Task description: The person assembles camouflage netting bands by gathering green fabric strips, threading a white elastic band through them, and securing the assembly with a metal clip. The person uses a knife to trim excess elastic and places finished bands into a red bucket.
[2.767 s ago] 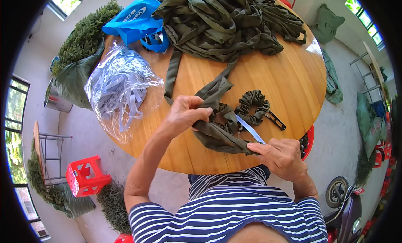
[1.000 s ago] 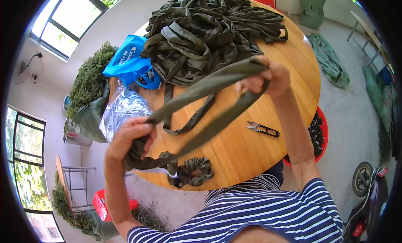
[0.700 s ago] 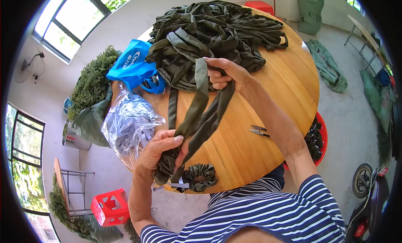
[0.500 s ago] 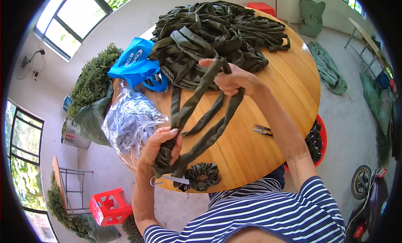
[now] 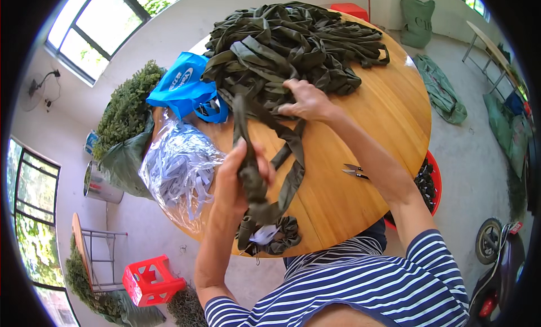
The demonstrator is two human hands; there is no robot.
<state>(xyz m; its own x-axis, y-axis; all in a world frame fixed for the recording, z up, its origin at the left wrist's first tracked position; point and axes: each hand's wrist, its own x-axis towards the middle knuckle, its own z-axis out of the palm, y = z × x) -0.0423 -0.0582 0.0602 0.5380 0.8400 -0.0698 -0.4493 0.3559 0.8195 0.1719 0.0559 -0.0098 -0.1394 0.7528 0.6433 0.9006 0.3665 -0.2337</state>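
With twelve o'clock at the far side of the tabletop (image 5: 394, 110), an olive fabric strip (image 5: 252, 183) is gripped at eight o'clock, bunched in the curled fingers of the left hand (image 5: 230, 178). The right hand (image 5: 310, 101) is held up just above the dial's centre, thumb and fingers parted, near the fabric pile (image 5: 298, 45) at twelve; whether any cloth is touched by it cannot be told. The two hands are kept well apart.

Now for the risks! The slack loop to the right of the left hand could be twisted, or snagged with the pile's loose bands, if a tug is given too fast. At six o'clock, an olive scrunchie (image 5: 290, 236) is partly covered by a white ribbon (image 5: 263, 234), and close to the near edge it could be swept off if caught by the dangling cloth. The thread snips (image 5: 355, 171) are left at four, blades parted and aimed toward ten; a strip dragged over them might be nicked.

And the lie of the held piece: its long axis is run almost from twelve to six, tipped slightly toward eleven and five, its narrow tail pointed up toward the pile, its thicker, gathered end aimed down at the scrunchie.
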